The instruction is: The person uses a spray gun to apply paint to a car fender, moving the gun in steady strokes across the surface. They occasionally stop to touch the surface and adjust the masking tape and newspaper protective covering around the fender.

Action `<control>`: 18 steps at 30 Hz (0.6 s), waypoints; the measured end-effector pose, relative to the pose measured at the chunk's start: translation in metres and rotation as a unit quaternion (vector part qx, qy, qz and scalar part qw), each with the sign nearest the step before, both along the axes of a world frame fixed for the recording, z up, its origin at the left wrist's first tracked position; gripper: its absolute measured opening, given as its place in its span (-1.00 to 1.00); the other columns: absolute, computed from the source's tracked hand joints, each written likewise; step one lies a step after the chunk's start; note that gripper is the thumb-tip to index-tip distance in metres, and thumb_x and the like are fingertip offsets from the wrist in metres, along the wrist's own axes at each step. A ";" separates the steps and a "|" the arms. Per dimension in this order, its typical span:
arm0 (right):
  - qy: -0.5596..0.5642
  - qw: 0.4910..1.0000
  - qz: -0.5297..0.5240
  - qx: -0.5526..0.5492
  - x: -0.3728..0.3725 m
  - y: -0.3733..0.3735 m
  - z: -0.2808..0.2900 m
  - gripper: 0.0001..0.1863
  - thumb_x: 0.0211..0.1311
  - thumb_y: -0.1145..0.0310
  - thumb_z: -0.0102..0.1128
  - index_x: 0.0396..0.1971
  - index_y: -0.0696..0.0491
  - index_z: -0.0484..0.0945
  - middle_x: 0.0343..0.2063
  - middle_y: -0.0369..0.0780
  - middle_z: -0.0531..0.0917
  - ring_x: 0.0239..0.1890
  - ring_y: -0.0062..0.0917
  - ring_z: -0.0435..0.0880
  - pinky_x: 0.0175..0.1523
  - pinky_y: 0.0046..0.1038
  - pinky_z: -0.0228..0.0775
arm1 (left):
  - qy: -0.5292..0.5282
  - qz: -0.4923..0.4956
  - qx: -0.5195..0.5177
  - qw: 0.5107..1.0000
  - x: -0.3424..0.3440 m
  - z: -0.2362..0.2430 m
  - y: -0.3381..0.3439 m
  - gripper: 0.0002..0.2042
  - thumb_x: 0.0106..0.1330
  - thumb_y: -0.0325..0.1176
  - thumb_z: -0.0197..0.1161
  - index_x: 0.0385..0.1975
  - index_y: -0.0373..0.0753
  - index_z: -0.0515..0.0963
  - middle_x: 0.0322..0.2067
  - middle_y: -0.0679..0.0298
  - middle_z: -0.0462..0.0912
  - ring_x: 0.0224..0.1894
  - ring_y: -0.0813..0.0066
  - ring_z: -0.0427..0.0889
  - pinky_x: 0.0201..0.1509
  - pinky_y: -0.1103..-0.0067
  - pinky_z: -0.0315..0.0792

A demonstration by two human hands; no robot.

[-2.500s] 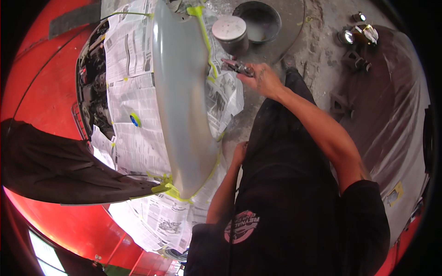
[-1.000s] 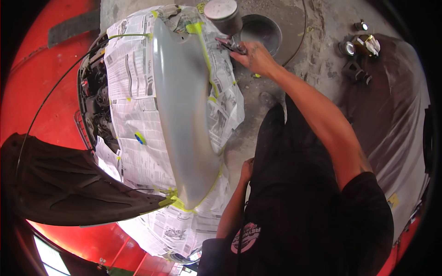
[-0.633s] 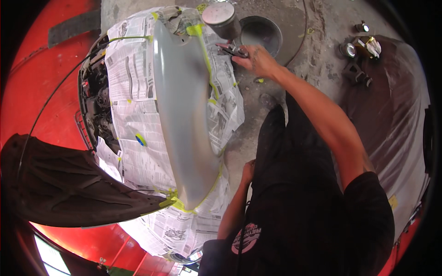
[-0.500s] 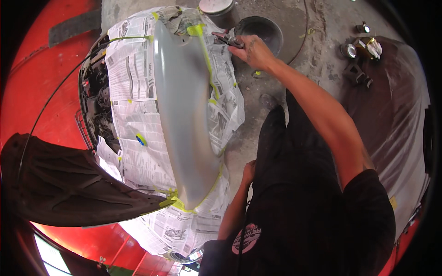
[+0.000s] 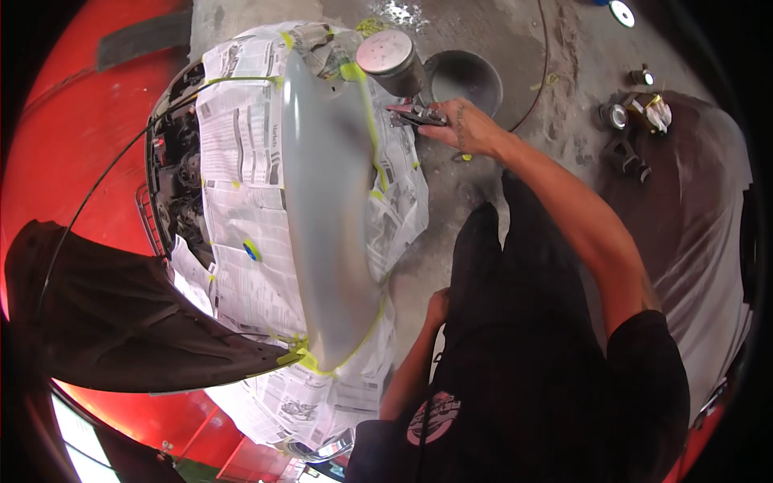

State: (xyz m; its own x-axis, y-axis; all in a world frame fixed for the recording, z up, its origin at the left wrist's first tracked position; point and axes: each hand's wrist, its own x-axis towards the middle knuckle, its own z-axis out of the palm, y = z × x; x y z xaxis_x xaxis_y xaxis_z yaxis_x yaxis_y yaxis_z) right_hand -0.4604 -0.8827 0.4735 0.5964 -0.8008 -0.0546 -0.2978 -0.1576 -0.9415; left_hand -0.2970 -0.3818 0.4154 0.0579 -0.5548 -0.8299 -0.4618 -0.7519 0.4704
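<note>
Since half a second earlier, the smooth grey panel had shifted only slightly in view, while the spray gun had come down along the panel's right edge, away from its top end, with its lidded cup swung back fully into sight. For the work in hand, that seemed to put the gun beside a lower stretch of that edge, apart from it.

From the left, a red car body, a dark raised hood and an exposed engine bay led to newspaper, taped along the panel's left edge, with a blue-and-yellow roll on it. More newspaper bordered the right edge. The left hand hung beside the thigh; its finger positions could not be told. The right hand had its fingers wrapped round the gun's grip; whether the trigger was squeezed was hidden. Beyond it, a dark basin stood on the concrete floor, then a reddish hose, a metal can and a dark sheet along the floor's right side.
</note>
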 end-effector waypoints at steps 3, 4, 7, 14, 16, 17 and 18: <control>-0.010 1.000 -0.001 -0.001 0.010 -0.024 0.023 -0.60 0.36 0.13 0.35 -0.21 0.24 0.60 -0.60 0.07 0.54 -0.50 0.01 0.52 -0.30 -0.13 0.37 | -0.014 0.014 -0.010 1.000 -0.007 0.005 -0.017 -0.63 0.41 -0.27 0.12 0.04 -0.38 0.66 -0.08 -0.22 0.72 0.05 -0.19 0.70 0.09 0.21 0.57; -0.011 1.000 -0.014 -0.025 0.014 -0.033 0.028 -0.61 0.36 0.14 0.34 -0.22 0.24 0.60 -0.60 0.06 0.54 -0.51 0.00 0.52 -0.30 -0.14 0.38 | -0.023 0.012 -0.021 0.999 -0.012 0.008 -0.027 -0.63 0.41 -0.27 0.12 0.04 -0.38 0.66 -0.09 -0.22 0.72 0.05 -0.20 0.70 0.08 0.21 0.57; -0.009 0.997 -0.044 -0.060 0.028 -0.059 0.047 -0.63 0.36 0.16 0.34 -0.24 0.22 0.60 -0.61 0.03 0.55 -0.52 -0.04 0.52 -0.30 -0.15 0.39 | -0.060 0.011 -0.102 0.993 -0.020 0.016 -0.053 -0.63 0.41 -0.28 0.12 0.05 -0.39 0.65 -0.11 -0.23 0.71 0.04 -0.23 0.69 0.08 0.19 0.56; 0.042 0.994 -0.028 -0.094 0.038 -0.089 0.101 -0.61 0.36 0.11 0.34 -0.18 0.20 0.64 -0.53 0.04 0.63 -0.41 -0.03 0.62 -0.21 -0.12 0.46 | -0.080 0.032 -0.147 0.985 -0.018 -0.054 -0.058 -0.63 0.47 -0.26 0.06 0.02 -0.39 0.67 -0.12 -0.21 0.73 -0.01 -0.26 0.70 0.09 0.17 0.57; 0.042 0.995 0.046 -0.082 0.065 -0.072 0.118 -0.58 0.35 0.08 0.35 -0.14 0.19 0.66 -0.49 0.06 0.67 -0.35 0.00 0.68 -0.17 -0.10 0.49 | -0.058 0.076 -0.165 0.982 0.003 -0.096 -0.027 -0.63 0.46 -0.30 0.04 0.05 -0.38 0.66 -0.10 -0.21 0.73 -0.01 -0.23 0.71 0.11 0.15 0.56; 0.078 0.993 0.054 -0.075 0.056 -0.070 0.113 -0.57 0.35 0.07 0.35 -0.13 0.19 0.66 -0.47 0.07 0.67 -0.33 0.00 0.68 -0.15 -0.10 0.49 | -0.010 0.065 -0.062 0.996 0.002 -0.070 -0.075 -0.62 0.40 -0.30 0.08 0.06 -0.37 0.67 -0.09 -0.23 0.72 0.02 -0.20 0.70 0.15 0.15 0.54; 0.111 0.989 0.057 -0.079 0.043 -0.077 0.115 -0.57 0.35 0.06 0.35 -0.12 0.19 0.65 -0.46 0.07 0.67 -0.31 -0.01 0.69 -0.14 -0.11 0.49 | 0.008 0.055 -0.051 0.997 0.001 -0.047 -0.116 -0.62 0.34 -0.31 0.13 0.03 -0.37 0.68 -0.08 -0.22 0.72 0.03 -0.17 0.70 0.16 0.18 0.54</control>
State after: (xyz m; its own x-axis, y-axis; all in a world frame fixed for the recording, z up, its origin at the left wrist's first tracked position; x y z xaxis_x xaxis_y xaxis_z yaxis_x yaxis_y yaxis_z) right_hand -0.4176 -0.9598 0.5882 0.6707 -0.7380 -0.0738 -0.4665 -0.3424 -0.8155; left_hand -0.2958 -0.4978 0.3683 0.1099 -0.6280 -0.7704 -0.3713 -0.7449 0.5543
